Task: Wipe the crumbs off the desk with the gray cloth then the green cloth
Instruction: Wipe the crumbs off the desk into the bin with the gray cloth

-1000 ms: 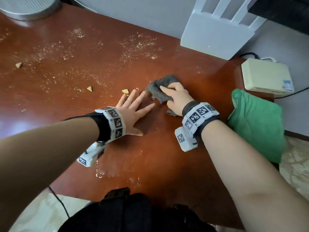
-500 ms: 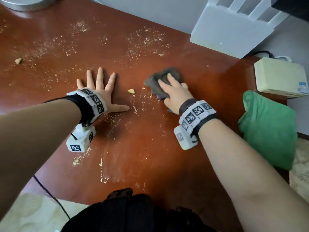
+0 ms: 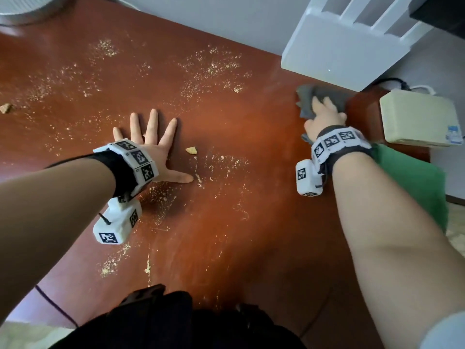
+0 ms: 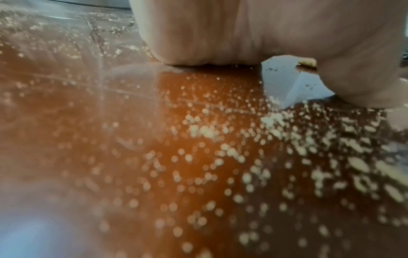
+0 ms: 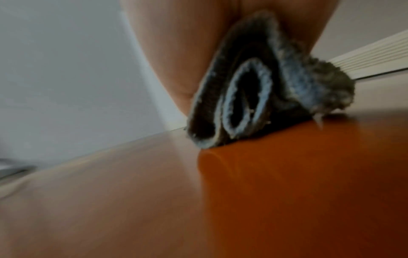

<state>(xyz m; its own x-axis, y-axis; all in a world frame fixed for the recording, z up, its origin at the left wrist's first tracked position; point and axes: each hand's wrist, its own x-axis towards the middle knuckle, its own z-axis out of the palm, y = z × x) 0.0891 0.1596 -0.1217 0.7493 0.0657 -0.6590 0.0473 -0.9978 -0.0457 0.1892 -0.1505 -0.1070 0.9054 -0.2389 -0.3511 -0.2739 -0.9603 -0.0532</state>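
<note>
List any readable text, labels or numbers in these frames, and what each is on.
No readable words or numbers in any view.
Sticker on the cream box: blue and white print, too small and blurred to read.
Wristbands and wrist camera housings on the left hand and right hand: black-and-white square marker codes only, no letters.
White router: one small light, no visible label.

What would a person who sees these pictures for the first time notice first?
First, the pale crumbs scattered over the glossy reddish-brown wooden desk, mostly on its far and left parts. Next, the left hand lying flat with spread fingers near the middle, beside one larger yellowish crumb piece. At the far right, the right hand presses the crumpled gray cloth on the desk, while the folded green cloth lies at the right edge.
</note>
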